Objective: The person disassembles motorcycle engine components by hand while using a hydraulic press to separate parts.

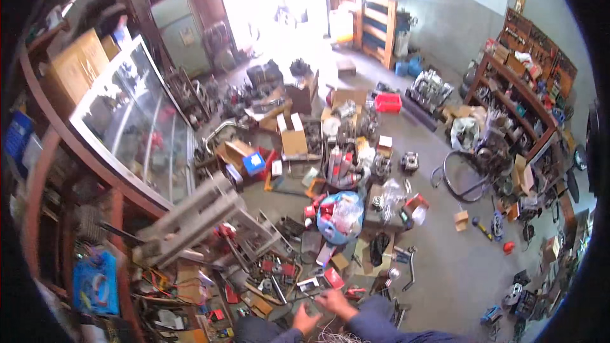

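Observation:
Close together at the bottom middle, both my hands work low over a floor strewn with parts. My left hand (306, 320) is closed, fingers curled round a small greyish piece (312, 309) too small to name. Just right of it, my right hand (337, 305) is pinched, and a thin dark rod (307, 296) seems to run out leftward from its fingers. Beyond the hands lie a small red box (333, 278) and a white-and-dark box (308, 284). A brown carton (260, 307) rests left of my left hand.
A blue basin (325, 227) with plastic bags stands ahead. On the left are a grey metal frame (190, 216), a glass-fronted case (136, 121) and a blue crate (77, 282). Parts shelves (511, 105) line the right wall. A hammer (481, 227) lies on the floor.

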A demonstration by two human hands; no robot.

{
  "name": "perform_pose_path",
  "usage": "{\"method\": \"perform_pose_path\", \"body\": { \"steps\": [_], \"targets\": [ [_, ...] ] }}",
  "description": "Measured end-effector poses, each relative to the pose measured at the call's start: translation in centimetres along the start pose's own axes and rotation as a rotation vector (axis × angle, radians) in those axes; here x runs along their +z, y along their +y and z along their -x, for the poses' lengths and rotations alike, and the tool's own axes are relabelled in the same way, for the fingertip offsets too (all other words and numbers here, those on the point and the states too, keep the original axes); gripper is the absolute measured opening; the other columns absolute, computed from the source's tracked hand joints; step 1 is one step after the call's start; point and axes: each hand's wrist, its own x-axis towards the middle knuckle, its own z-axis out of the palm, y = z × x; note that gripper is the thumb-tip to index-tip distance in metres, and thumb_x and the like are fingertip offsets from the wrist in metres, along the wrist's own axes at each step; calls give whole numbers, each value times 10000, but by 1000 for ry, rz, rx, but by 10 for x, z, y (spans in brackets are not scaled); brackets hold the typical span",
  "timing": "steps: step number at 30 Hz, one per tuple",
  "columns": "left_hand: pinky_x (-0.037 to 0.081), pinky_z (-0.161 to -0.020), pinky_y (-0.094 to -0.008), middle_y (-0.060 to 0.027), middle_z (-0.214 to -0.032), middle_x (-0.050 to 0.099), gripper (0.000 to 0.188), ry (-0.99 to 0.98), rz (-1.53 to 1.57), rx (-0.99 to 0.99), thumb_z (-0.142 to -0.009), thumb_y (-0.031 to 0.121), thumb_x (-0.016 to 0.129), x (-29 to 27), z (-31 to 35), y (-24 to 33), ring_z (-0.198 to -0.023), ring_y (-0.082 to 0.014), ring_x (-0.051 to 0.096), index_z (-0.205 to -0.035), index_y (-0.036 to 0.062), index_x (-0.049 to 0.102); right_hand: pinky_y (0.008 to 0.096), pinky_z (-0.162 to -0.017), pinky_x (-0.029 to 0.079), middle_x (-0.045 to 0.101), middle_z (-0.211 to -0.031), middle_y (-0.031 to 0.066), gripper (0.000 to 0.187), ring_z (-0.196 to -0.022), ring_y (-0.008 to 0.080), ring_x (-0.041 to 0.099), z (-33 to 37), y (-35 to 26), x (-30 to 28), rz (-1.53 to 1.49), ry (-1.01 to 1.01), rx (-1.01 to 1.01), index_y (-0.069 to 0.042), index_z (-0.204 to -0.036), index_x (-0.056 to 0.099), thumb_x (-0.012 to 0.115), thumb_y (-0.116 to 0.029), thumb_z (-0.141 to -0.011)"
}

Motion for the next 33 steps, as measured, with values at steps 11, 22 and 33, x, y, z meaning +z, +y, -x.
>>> {"method": "perform_pose_path", "body": {
  "steps": [11,22,33],
  "targets": [
    [458,-726,-281,11,-910,527,253,-1109,153,288,-921,190,586,-151,173,253,-844,-81,472,-1111,35,523,299,-707,504,718,-838,69,370,-749,83,585,227,-259,-240,-500,-224,232,-44,-998,713,664,-392,-883],
    [344,-409,-254,9,-658,540,159,-1271,-96,160,-892,223,573,-194,235,404,-488,-76,463,-937,75,613,251,-645,488,694,-836,37,224,-713,89,602,343,-360,-314,-810,280,224,-3,-995,692,667,-206,-903],
    [380,-564,-295,-46,-781,534,307,-1333,790,-326,-990,313,377,-209,331,382,-600,-147,447,-1049,55,532,295,-635,509,677,-834,46,253,-697,120,612,572,-287,-229,-609,808,893,-10,-1043,674,644,-213,-894]
  ]
}}
